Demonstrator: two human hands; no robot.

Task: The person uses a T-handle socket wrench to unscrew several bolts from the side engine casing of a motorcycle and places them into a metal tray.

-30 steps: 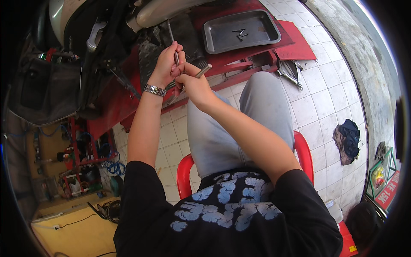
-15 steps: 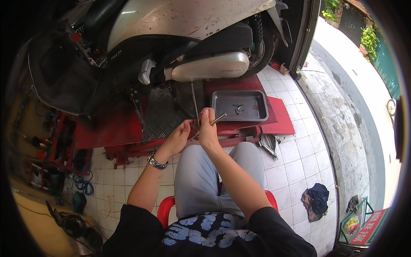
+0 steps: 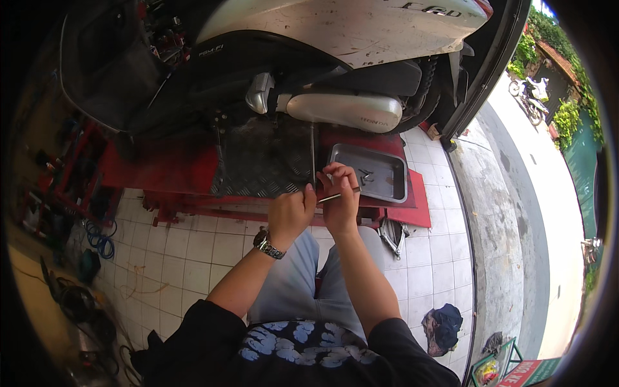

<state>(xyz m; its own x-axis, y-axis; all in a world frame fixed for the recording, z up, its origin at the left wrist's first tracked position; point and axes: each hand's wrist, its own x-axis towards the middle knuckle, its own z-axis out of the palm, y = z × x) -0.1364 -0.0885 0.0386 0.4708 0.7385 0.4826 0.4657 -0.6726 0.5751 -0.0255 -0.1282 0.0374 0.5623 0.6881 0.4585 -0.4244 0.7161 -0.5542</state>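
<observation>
Bar [image 3: 332, 198] sits flatter vs. 0.5 s ago, so prob. mid-turn; R hand [image 3: 342, 209] loosely grasping it, L hand [image 3: 290, 213] grip: can't tell.

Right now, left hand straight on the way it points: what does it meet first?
Probably the right hand, just ahead to its right, by the metal tool; depth there is hard to judge.

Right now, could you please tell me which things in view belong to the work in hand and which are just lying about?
Likely in the work:
long, thin silver metal tool
silver-and-black scooter
grey rectangular metal tray
small dark metal pieces inside

Apparently just lying about:
dark crumpled cloth
coiled blue hose
</observation>
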